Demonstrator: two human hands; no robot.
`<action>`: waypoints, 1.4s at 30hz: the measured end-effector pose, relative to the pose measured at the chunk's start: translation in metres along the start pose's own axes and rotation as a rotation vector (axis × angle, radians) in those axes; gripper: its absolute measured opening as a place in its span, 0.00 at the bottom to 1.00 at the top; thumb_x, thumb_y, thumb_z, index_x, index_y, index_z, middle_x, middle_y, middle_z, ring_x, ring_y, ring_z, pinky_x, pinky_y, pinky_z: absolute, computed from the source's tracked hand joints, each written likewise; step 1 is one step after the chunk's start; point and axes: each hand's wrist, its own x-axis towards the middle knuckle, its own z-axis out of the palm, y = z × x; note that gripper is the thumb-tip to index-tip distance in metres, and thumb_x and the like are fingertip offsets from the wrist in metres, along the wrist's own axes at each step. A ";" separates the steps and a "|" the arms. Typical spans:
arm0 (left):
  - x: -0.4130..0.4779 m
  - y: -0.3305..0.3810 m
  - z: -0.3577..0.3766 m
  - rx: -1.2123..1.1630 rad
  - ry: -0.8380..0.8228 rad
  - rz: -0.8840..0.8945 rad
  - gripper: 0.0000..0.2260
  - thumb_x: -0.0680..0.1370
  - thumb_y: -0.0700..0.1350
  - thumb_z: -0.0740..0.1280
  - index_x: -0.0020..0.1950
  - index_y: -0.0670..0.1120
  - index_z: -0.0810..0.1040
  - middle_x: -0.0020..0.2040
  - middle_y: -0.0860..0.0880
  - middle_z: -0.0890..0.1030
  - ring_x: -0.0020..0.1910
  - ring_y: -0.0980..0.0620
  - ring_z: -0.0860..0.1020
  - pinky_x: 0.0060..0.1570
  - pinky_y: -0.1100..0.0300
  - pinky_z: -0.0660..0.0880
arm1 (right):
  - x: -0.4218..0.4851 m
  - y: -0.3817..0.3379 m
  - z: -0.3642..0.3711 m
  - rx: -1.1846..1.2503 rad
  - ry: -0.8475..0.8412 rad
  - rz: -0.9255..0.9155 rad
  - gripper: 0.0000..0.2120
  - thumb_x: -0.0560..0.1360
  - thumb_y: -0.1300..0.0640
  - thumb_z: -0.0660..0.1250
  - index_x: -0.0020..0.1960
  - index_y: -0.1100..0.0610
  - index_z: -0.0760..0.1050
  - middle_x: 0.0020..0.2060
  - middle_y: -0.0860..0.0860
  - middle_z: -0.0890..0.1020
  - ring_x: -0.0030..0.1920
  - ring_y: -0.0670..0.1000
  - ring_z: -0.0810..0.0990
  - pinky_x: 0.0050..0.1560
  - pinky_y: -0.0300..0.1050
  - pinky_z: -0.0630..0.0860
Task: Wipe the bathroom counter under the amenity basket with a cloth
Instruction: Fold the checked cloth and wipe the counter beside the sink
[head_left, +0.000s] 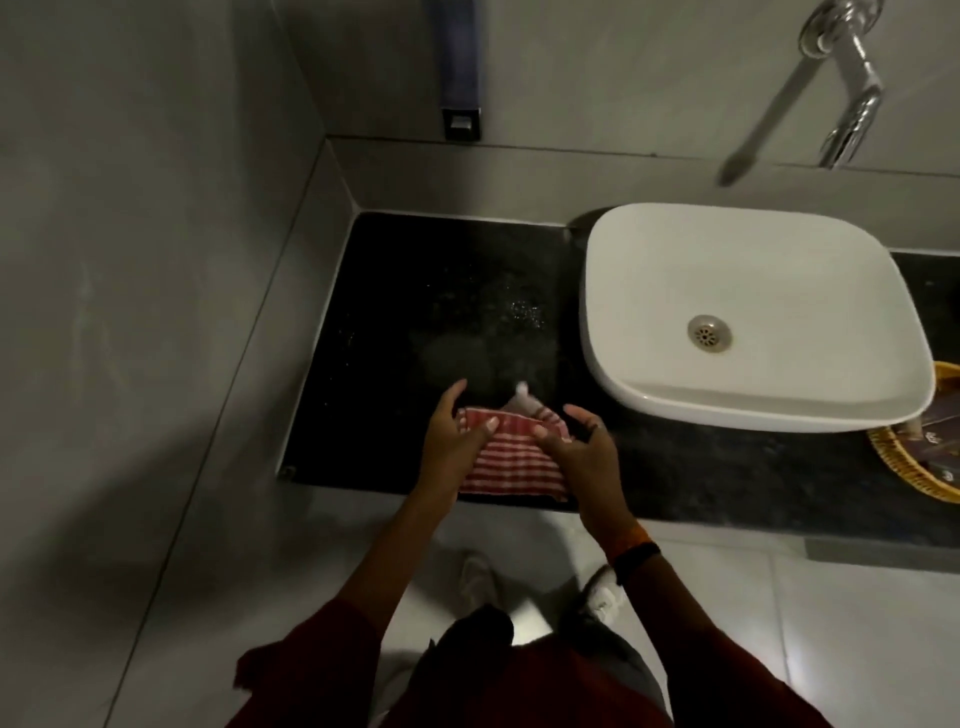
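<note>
A red-and-white striped cloth (511, 462) lies folded on the black stone counter (415, 312) near its front edge, left of the basin. My left hand (454, 436) pinches the cloth's upper left edge between thumb and fingers. My right hand (576, 447) holds the upper right edge the same way. A pale corner of the cloth sticks up between the two hands. The woven amenity basket (904, 457) sits on the counter at the far right, partly behind the basin and cut off by the frame. Wet specks show on the counter beyond the cloth.
A white square basin (649, 291) stands on the counter to the right of the cloth. A chrome wall tap (852, 104) hangs above it. Grey walls close the left and back. A dark wall dispenser (460, 78) hangs at the back. My shoes and a grey tiled floor are below.
</note>
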 end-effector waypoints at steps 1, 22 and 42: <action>-0.001 -0.003 0.000 -0.016 0.008 0.031 0.31 0.76 0.40 0.72 0.77 0.52 0.66 0.70 0.41 0.74 0.65 0.43 0.78 0.62 0.44 0.79 | 0.000 0.001 0.000 -0.044 -0.011 -0.016 0.28 0.72 0.56 0.78 0.68 0.49 0.71 0.49 0.46 0.83 0.44 0.43 0.86 0.41 0.34 0.81; 0.102 -0.064 -0.008 0.860 0.211 0.395 0.21 0.81 0.49 0.64 0.73 0.43 0.72 0.70 0.40 0.74 0.73 0.39 0.69 0.72 0.43 0.66 | 0.038 0.020 0.052 -0.714 0.477 0.026 0.27 0.77 0.54 0.67 0.73 0.60 0.68 0.69 0.63 0.72 0.71 0.65 0.68 0.72 0.61 0.65; 0.129 -0.106 -0.021 1.198 0.072 0.465 0.32 0.83 0.60 0.49 0.82 0.44 0.50 0.83 0.44 0.50 0.83 0.45 0.46 0.80 0.40 0.50 | 0.194 0.013 0.120 -1.091 0.253 -0.288 0.46 0.75 0.36 0.52 0.81 0.66 0.45 0.81 0.64 0.49 0.82 0.63 0.47 0.81 0.63 0.44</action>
